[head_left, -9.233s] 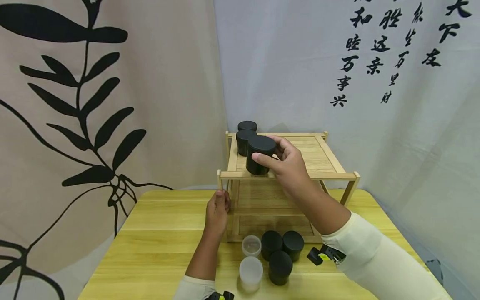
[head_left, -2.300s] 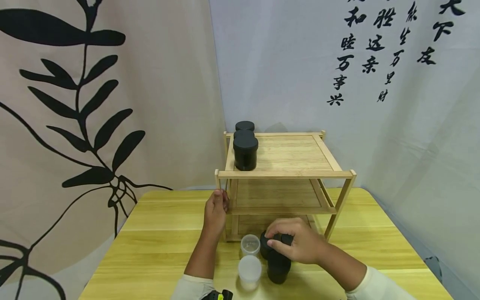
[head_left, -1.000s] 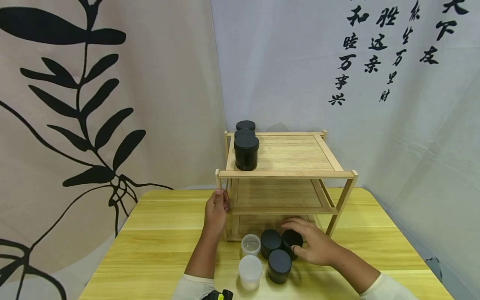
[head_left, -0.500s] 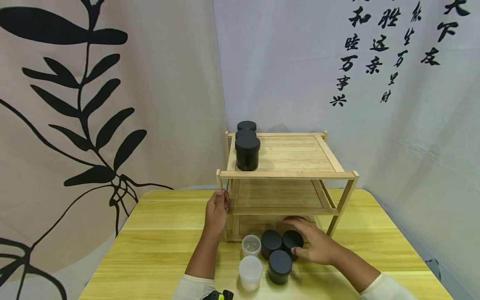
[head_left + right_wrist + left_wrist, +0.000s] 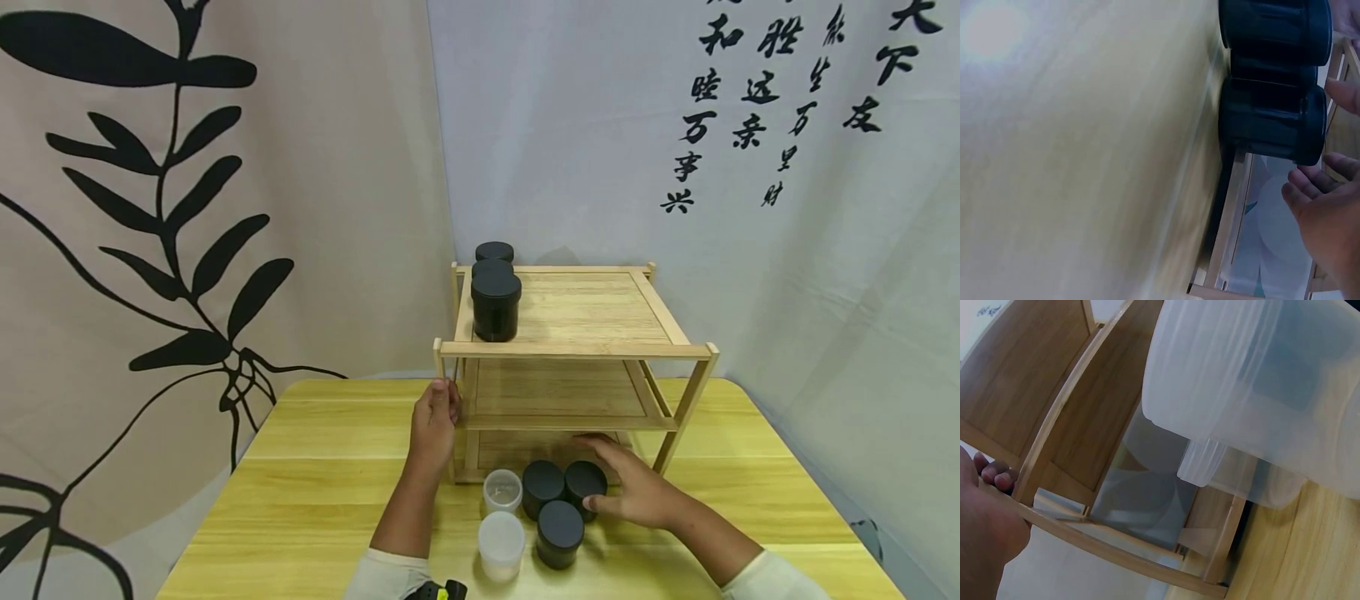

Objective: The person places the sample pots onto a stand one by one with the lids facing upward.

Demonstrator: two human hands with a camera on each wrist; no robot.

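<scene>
My left hand (image 5: 433, 425) grips the left front post of a three-tier wooden shelf rack (image 5: 577, 350); in the left wrist view its fingers (image 5: 1000, 475) curl round the frame. My right hand (image 5: 633, 487) is spread beside the right-hand black lidded jar (image 5: 585, 482), thumb at the lid's edge and fingers behind it. In the right wrist view, a gap shows between the fingers (image 5: 1310, 184) and that jar (image 5: 1272, 119). Two more black jars, one behind (image 5: 542, 483) and one in front (image 5: 559, 529), stand close against it on the table.
Left of the black jars stand two translucent jars, one nearer (image 5: 501, 542) and one farther (image 5: 502, 490). Three black jars (image 5: 495, 308) line the left side of the rack's top tier. The wooden table (image 5: 300, 500) ends before a printed curtain (image 5: 337, 167).
Over nine seconds, the right hand has set a black jar on the top tier and come down to the table jars. Lately its fingers have spread slightly; the left hand stays put.
</scene>
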